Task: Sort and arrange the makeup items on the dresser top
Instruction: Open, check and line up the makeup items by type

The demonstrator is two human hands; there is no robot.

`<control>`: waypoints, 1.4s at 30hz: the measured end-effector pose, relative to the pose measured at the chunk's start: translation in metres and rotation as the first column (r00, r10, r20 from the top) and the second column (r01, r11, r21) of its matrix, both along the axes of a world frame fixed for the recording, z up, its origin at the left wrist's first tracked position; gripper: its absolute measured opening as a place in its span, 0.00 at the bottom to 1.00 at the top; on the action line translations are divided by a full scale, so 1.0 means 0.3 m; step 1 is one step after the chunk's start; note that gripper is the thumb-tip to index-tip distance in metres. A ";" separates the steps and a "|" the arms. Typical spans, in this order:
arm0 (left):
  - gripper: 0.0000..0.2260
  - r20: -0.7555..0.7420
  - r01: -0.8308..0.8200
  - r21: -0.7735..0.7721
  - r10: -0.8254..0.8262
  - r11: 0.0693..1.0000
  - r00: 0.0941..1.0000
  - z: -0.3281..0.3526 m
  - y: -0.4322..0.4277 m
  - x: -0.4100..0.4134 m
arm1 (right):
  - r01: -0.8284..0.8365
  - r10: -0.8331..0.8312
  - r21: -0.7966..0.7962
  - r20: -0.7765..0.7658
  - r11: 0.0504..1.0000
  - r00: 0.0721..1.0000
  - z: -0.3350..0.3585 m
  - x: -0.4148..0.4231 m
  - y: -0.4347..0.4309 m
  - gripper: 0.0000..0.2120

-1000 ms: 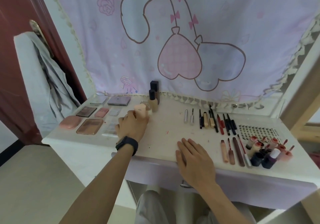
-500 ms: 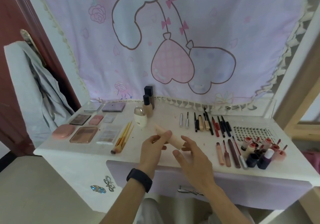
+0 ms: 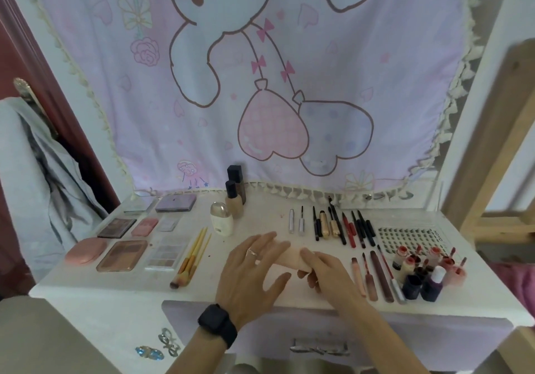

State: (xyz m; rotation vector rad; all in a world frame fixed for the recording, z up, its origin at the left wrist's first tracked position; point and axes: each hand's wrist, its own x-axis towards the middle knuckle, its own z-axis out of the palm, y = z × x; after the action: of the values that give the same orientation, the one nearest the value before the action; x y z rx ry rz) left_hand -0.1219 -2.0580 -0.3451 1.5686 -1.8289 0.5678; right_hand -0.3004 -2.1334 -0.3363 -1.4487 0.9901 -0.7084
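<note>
Head view: L hand (image 3: 252, 275) fingers straight, apart, resting on peach tube (image 3: 287, 255); R hand (image 3: 328, 272) fingers clamped round its end, over counter (image 3: 260, 220).

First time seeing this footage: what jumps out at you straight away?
A big pastel cartoon cloth hangs behind the dresser, filling the upper picture. In the middle, the left hand rests its fingers on a peach tube while the right hand grips one end. Rows of palettes sit at the left, with pencils and small bottles at the right.
</note>
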 end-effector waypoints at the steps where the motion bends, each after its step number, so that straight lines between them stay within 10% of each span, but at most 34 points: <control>1: 0.23 0.082 0.015 -0.027 -0.013 1.000 0.997 -0.003 -0.016 0.013 | -0.007 0.007 0.028 0.002 1.000 1.000 0.004 0.000 -0.008 0.19; 6: 0.12 0.188 0.053 -0.080 -0.037 0.995 0.982 -0.028 -0.070 0.034 | 0.010 -0.012 -0.033 -0.061 0.999 0.998 -0.018 -0.001 -0.013 0.20; 13: 0.11 -0.176 0.095 0.216 -0.057 0.972 0.983 -0.028 -0.052 0.025 | -0.008 -0.013 -0.291 -0.072 0.957 0.997 -0.039 -0.011 0.029 0.16; 33: 0.17 -0.322 0.068 0.332 0.045 0.941 0.946 -0.041 -0.040 0.046 | 0.056 -0.038 -0.231 0.083 0.971 0.996 -0.060 -0.035 0.028 0.18; 42: 0.14 -0.596 0.047 0.317 0.160 0.947 0.787 -0.038 -0.054 0.059 | 0.120 -0.111 -0.216 0.054 0.969 0.992 -0.067 -0.034 0.032 0.17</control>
State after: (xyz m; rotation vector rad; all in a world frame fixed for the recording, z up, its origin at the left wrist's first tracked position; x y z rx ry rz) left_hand -0.1041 -2.0741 -0.3565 1.7510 -1.3994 -0.2349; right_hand -0.3106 -2.1237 -0.3565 -1.5689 0.9940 -0.9540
